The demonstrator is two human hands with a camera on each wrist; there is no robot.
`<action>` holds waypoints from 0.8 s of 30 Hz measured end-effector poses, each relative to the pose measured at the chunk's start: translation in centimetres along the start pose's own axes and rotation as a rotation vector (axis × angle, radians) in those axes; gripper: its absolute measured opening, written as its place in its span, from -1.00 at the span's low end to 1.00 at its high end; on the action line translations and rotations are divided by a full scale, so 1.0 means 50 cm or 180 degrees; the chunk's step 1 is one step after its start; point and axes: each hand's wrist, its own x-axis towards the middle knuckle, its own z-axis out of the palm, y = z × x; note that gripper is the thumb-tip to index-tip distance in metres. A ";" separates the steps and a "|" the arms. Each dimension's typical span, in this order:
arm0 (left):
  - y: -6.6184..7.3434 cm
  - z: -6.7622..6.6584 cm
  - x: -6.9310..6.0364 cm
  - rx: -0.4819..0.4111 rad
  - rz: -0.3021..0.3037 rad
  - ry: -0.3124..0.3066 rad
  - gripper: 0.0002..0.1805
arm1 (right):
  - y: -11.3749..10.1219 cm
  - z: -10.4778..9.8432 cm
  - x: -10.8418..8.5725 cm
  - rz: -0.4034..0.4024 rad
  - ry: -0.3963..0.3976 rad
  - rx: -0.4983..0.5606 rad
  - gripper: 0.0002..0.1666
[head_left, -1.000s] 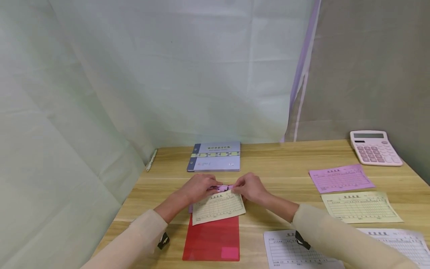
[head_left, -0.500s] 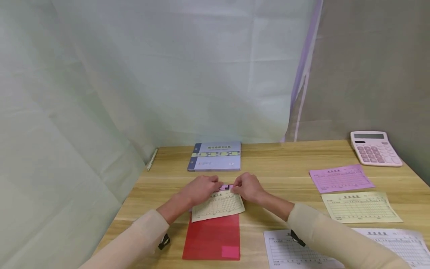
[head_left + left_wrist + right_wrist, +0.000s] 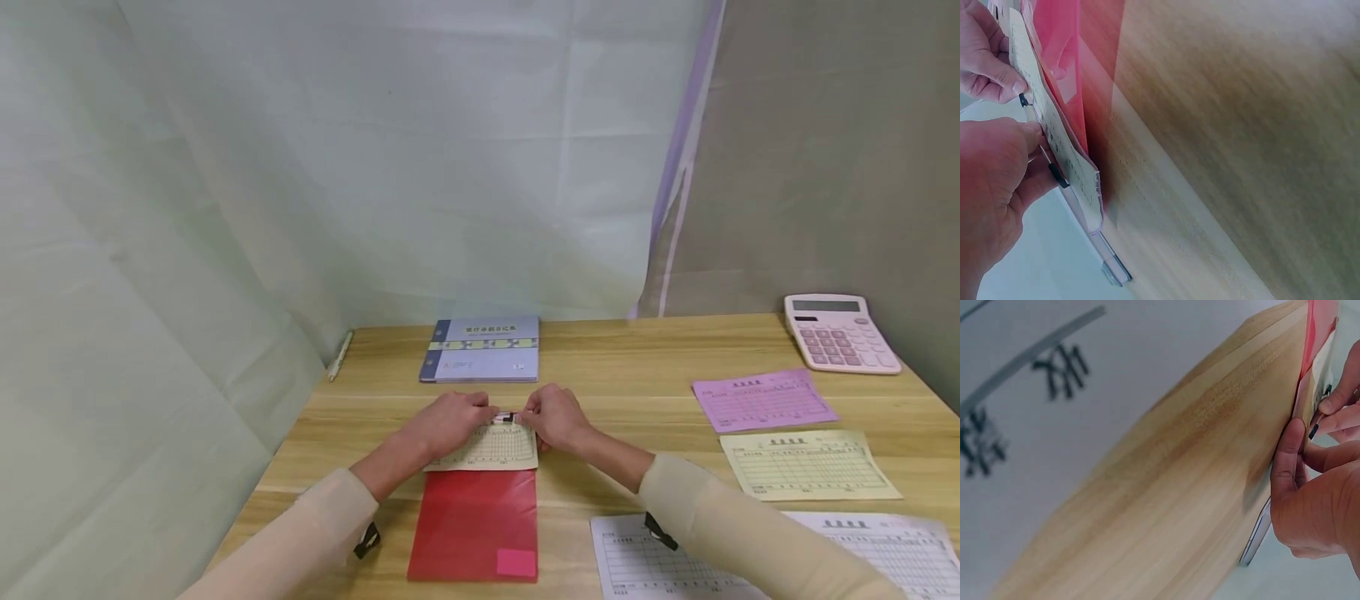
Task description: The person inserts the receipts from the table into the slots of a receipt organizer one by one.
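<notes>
At the top of a red folder [image 3: 474, 533] lies a pale yellow printed slip [image 3: 480, 450], flat and nearly square with it. A thin metal paper fastener with black sliders [image 3: 507, 417] crosses the slip's top edge. My left hand [image 3: 452, 425] pinches the fastener between thumb and fingers; the left wrist view shows a black slider [image 3: 1058, 175] beside its fingertips. On the other side, my right hand [image 3: 558, 419] pinches the slip's upper right edge, one finger [image 3: 1286, 459] against the folder's edge in the right wrist view. The fingers partly hide the fastener's ends.
Behind the hands lies a blue account book [image 3: 480, 350], with a pen [image 3: 340, 356] at the table's left edge. To the right are a purple slip [image 3: 763, 400], another yellow slip [image 3: 810, 463], white forms [image 3: 888, 542] partly under the right sleeve, and a pink calculator [image 3: 840, 333].
The yellow slip, earlier tilted and hanging lower over the red folder, has moved up and straightened under the fastener. Both hands stay nearly in place.
</notes>
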 end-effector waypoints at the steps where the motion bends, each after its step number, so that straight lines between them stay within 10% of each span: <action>1: 0.000 0.000 -0.001 0.0035 0.0034 0.0017 -0.58 | 0.000 0.000 0.001 0.0003 0.0005 -0.0004 -0.68; 24: 0.009 0.001 -0.003 0.0258 0.0131 0.0179 -0.67 | -0.002 -0.007 -0.001 0.0082 -0.0095 0.0189 -0.83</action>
